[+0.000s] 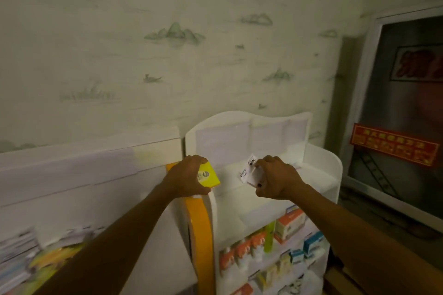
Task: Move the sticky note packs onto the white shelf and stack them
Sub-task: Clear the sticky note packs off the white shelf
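Observation:
My left hand (189, 176) grips a yellow sticky note pack (209, 177) by its edges, just left of the white shelf (318, 163). The hand and pack hang over the shelf's left side panel. My right hand (275, 176) grips a white sticky note pack (248, 172) with a printed label, held tilted above the shelf's top tier. The fingers of both hands curl round their packs. The top tier under the white pack looks bare.
Lower tiers of the white shelf hold orange and white boxes (290, 223), blue boxes (311, 243) and small bottles (244, 254). An orange-edged display (199, 227) stands left of it, with booklets (19, 254) at far left. A dark framed panel (405, 103) is at the right.

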`<action>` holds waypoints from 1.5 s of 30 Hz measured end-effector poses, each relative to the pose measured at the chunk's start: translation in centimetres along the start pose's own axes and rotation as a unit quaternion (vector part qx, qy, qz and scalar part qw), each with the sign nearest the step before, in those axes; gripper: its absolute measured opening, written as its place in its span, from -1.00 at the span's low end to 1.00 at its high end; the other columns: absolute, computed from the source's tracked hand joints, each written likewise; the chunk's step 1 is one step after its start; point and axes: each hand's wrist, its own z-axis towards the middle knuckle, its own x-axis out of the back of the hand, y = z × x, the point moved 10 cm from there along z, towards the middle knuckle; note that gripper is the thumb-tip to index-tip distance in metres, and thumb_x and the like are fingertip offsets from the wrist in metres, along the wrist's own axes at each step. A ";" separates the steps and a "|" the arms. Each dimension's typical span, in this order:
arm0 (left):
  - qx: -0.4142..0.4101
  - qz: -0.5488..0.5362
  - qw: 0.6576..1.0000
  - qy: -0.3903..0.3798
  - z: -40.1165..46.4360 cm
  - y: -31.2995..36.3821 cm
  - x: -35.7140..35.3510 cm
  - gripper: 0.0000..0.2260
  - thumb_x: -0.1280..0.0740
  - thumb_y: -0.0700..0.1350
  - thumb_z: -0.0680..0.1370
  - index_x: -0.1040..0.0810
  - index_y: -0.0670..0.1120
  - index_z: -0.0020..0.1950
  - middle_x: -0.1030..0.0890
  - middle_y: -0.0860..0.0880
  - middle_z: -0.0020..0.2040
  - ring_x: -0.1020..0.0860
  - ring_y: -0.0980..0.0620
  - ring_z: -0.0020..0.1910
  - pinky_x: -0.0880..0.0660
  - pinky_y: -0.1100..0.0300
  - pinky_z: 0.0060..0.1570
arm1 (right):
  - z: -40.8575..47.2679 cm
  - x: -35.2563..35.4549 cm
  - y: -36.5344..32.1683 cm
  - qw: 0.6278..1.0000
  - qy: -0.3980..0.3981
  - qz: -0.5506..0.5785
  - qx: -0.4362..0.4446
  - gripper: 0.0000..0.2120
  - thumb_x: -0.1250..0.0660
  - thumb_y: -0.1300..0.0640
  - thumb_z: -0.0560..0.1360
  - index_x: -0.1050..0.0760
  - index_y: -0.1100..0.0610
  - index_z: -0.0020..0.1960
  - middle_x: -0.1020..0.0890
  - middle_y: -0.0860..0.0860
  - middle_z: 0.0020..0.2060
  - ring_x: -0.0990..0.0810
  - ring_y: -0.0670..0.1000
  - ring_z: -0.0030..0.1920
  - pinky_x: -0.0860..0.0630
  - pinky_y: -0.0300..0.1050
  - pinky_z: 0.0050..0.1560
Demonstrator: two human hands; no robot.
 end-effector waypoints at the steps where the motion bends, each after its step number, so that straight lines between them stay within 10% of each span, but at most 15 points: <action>1: -0.006 0.004 1.000 0.002 0.7 1.6 -0.8 -0.17 -0.41 0.23 0.18 -0.31 0.01 0.40 -0.42 0.04 0.31 -0.38 0.04 0.29 -0.36 0.17 0.16 | -0.2 0.0 1.8 1.000 -0.003 0.005 -0.001 -0.38 -0.38 -0.07 0.31 -0.35 0.05 0.33 -0.47 0.01 0.20 -0.44 0.06 0.19 -0.50 0.01 0.08; 31: 0.058 -0.042 0.996 -0.051 32.1 15.6 -24.8 0.06 -0.11 0.40 0.00 -0.35 -0.11 0.41 -0.42 -0.07 0.33 -0.36 -0.05 0.34 -0.30 0.20 0.26 | 16.7 -8.8 44.5 0.995 -0.061 0.031 -0.068 -0.47 -0.47 -0.18 0.26 -0.52 0.05 0.14 -0.60 0.04 0.06 -0.58 0.04 0.01 -0.60 -0.02 0.05; 45: 0.173 0.011 0.979 -0.103 41.6 13.2 -34.3 -0.19 -0.51 0.04 0.37 -0.22 -0.12 0.50 -0.32 -0.10 0.45 -0.30 -0.06 0.41 -0.25 0.20 0.33 | 30.0 -18.3 51.1 0.993 -0.094 0.059 0.032 -0.45 -0.38 -0.16 0.32 -0.46 0.10 0.21 -0.53 0.09 0.08 -0.52 0.07 0.07 -0.56 -0.06 0.08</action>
